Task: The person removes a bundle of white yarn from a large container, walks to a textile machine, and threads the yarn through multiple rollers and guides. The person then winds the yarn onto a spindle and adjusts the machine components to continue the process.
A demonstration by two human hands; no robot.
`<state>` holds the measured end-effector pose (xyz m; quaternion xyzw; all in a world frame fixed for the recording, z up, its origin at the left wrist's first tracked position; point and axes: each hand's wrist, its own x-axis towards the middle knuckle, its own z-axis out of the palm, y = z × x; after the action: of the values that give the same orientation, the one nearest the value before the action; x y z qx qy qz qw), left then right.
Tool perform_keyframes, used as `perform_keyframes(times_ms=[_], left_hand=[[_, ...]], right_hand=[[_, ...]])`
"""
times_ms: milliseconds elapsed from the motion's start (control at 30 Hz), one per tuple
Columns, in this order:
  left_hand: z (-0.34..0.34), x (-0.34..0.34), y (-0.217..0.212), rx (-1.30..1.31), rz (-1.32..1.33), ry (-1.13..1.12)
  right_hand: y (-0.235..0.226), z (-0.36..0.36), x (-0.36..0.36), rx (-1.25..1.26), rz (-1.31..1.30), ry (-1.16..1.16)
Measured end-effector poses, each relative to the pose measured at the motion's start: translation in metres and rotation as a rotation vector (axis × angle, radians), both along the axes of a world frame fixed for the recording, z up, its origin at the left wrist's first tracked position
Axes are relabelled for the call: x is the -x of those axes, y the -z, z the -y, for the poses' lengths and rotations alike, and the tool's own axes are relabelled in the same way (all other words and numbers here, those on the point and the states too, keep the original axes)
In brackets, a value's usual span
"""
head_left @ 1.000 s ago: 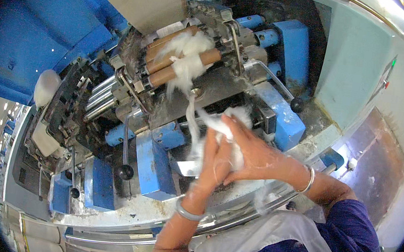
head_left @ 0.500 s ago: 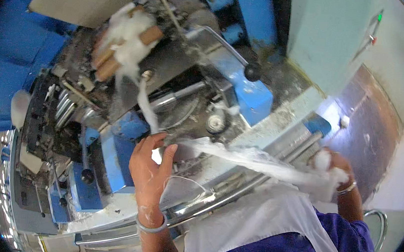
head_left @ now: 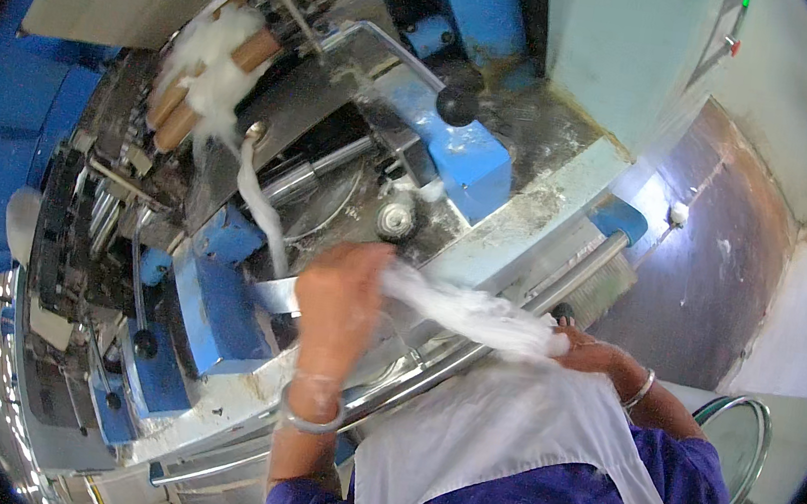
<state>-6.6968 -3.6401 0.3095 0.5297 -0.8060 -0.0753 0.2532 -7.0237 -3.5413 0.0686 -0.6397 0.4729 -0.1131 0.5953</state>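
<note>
A thick bundle of loose white fibre [head_left: 477, 309], like cotton sliver, stretches between my two hands over the machine's front rail. My left hand [head_left: 344, 285], blurred by motion, is closed at the bundle's left end. My right hand [head_left: 594, 354] grips its right end close to the white apron [head_left: 505, 406]. A thinner white fibre strand [head_left: 259, 199] hangs from a small round guide on the machine and runs down to beside my left hand. Whether this strand joins the bundle is hidden behind that hand.
Fluffy white fibre [head_left: 218, 78] lies over brown rollers at the machine's back left. A lever with a black knob [head_left: 458, 106] projects above a blue block [head_left: 478, 176]. A chrome rail [head_left: 449, 371] runs along the front. A metal-framed stool [head_left: 745, 425] stands at the right.
My right hand has come left and nearer my left hand, so the bundle's span is shorter. My left hand has turned and closed; before, its thumb and fingers were apart. The view has shifted slightly.
</note>
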Motion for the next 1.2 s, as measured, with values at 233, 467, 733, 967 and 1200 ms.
perform_keyframes(times_ms=[233,467,733,967,1200], left_hand=[[-0.024,0.066,-0.004,0.11,-0.112,0.708],[-0.029,-0.059,-0.031,0.025,0.445,-0.134],[-0.026,-0.089,-0.013,-0.103,0.201,-0.105],[-0.049,-0.085,0.004,0.281,0.332,-0.086],[-0.049,-0.09,0.011,0.304,0.269,-0.133]], right_hand=[[-0.097,-0.003,0.008,0.148,0.569,0.325],[-0.177,0.031,0.008,0.314,0.638,0.242],[-0.255,0.1,-0.063,0.744,0.328,-0.252],[-0.28,0.121,-0.146,1.014,-0.082,-0.572],[-0.25,0.12,-0.156,1.201,-0.11,-0.575]])
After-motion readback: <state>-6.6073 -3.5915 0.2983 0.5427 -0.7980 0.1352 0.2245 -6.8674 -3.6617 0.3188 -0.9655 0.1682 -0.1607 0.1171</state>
